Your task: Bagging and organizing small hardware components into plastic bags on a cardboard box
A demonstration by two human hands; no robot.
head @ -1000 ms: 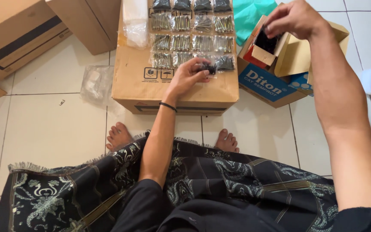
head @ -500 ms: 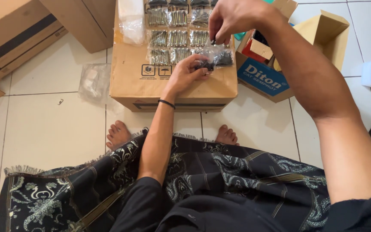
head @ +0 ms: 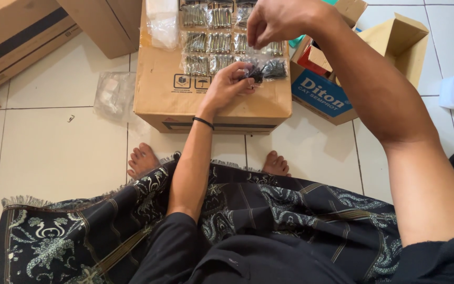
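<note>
My left hand [head: 227, 87] rests on a brown cardboard box [head: 164, 100] and holds a small clear bag of dark screws [head: 266, 69] at its mouth. My right hand [head: 279, 21] hovers just above that bag, fingertips pinched together and pointing down. What is between those fingertips is hidden. Several filled bags of silver screws [head: 211, 42] lie in rows on the box top behind my left hand.
An open blue-and-red carton [head: 321, 97] and an open brown carton [head: 400, 42] stand right of the box. Clear bags [head: 161, 21] are piled on the box's far left. An empty plastic bag [head: 112, 92] lies on the tiled floor. Large cardboard boxes [head: 11, 37] stand at far left.
My right hand has swung left from the open carton to a spot just above the bag in my left hand. The left hand has stayed on the box.
</note>
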